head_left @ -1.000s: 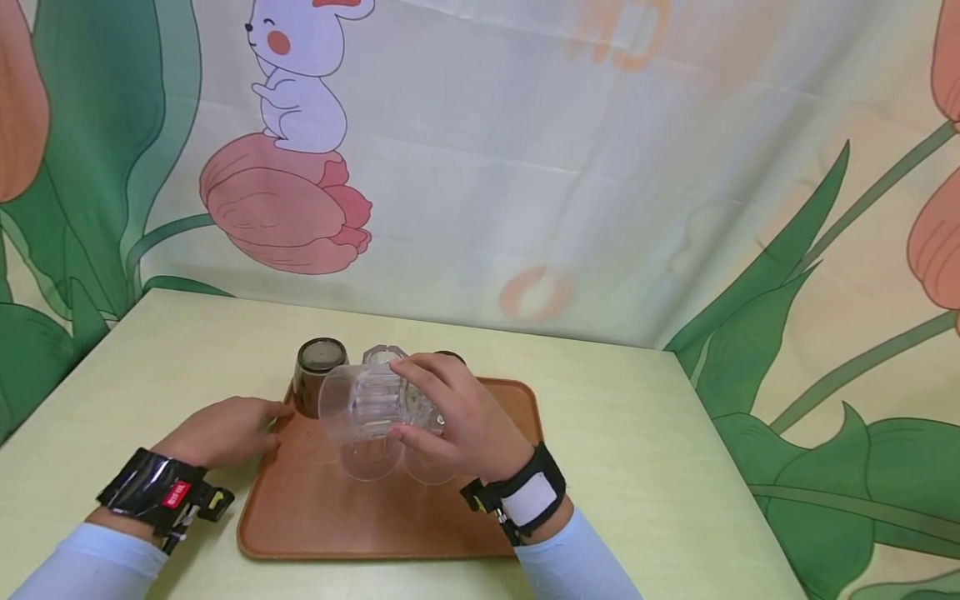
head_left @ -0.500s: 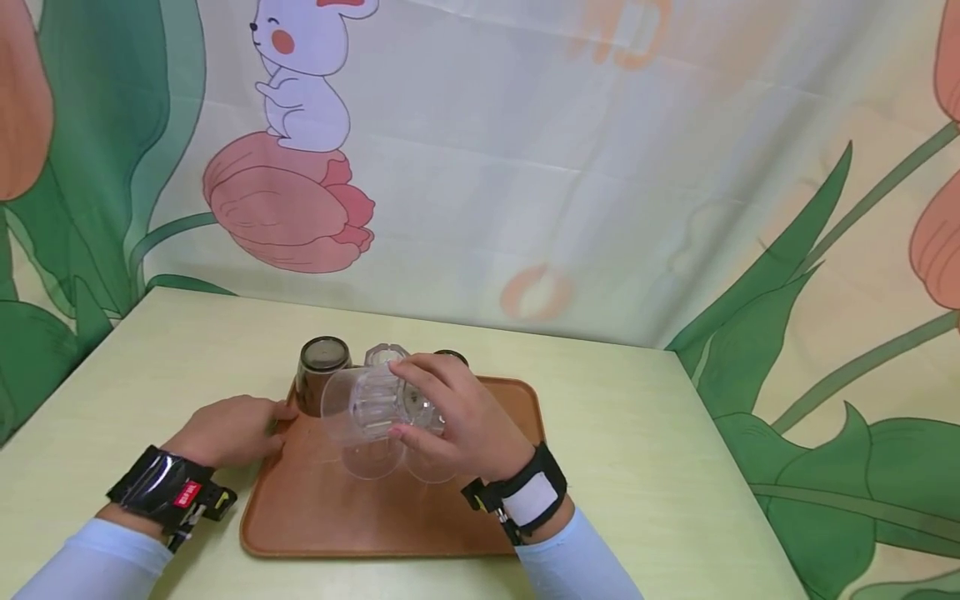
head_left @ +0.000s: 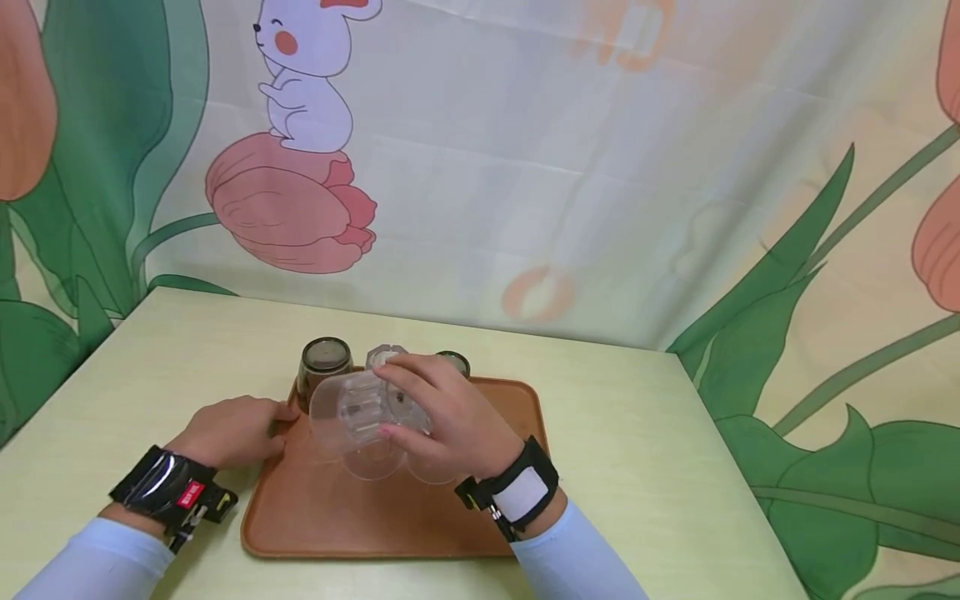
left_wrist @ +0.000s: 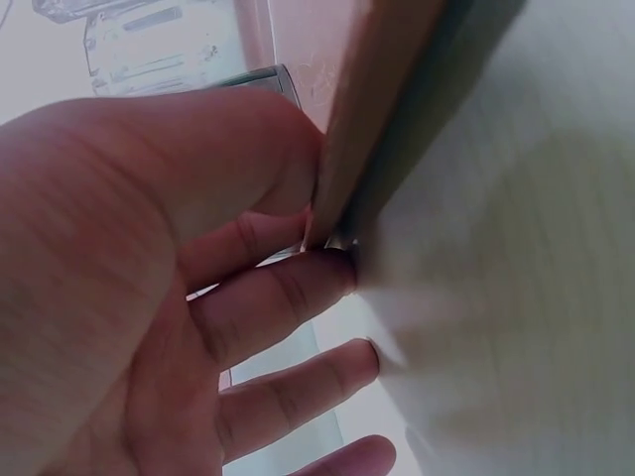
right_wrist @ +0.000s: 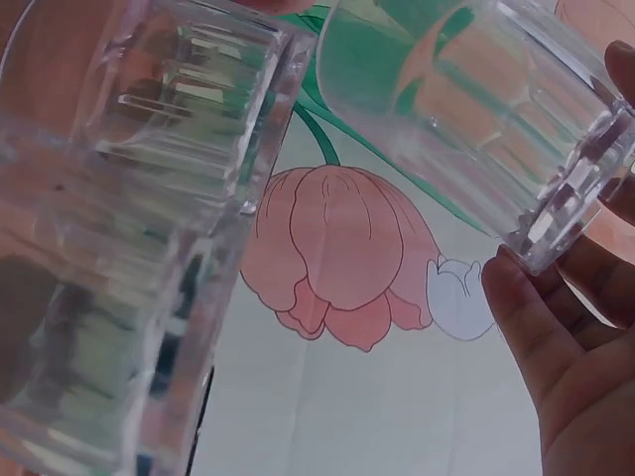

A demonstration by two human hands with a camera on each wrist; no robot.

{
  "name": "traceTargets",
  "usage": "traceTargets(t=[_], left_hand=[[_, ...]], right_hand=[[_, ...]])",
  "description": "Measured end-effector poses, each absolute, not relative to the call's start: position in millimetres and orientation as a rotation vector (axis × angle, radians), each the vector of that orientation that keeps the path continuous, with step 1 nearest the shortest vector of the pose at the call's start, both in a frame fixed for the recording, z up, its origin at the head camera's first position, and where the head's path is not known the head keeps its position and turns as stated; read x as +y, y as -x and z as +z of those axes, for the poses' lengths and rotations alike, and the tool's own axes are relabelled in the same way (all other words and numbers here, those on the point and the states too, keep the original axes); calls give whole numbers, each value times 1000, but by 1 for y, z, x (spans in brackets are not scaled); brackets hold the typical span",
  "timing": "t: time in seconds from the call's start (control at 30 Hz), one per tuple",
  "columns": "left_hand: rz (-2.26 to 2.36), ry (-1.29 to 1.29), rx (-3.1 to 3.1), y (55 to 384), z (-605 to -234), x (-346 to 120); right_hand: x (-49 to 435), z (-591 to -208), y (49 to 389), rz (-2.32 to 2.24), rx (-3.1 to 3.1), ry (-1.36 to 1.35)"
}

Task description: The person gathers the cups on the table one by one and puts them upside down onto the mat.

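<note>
My right hand holds a clear tumbler near its base, thumb on one side and fingers on the other. The tumbler is tipped on its side above the tray, mouth to the left; in the right wrist view the held tumbler has fingertips at its thick base. My left hand pinches the left edge of the brown tray. Seen from the left wrist, the thumb lies on the tray's rim and a finger is beneath it. Two more clear tumblers stand under the held one, partly hidden.
Along the tray's back stand a dark tumbler at left, a clear one and another dark one partly behind my right hand. The pale table extends right of the tray. A printed cloth hangs behind.
My right hand and the tilted tumbler have shifted slightly left. The left hand keeps its place at the tray's edge, and the tray appears still.
</note>
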State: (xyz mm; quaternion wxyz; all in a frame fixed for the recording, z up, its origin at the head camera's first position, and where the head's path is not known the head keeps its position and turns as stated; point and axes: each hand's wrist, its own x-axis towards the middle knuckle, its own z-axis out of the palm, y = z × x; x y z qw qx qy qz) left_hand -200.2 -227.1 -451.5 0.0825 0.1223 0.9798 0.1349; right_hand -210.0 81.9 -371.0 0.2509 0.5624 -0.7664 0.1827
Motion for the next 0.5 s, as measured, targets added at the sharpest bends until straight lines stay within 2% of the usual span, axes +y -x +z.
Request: traceTargets(t=[0.5], left_hand=[[487,-362,2933,198,-452,-230]], right_hand=[[53,-356,212,424,-2162,-1610]])
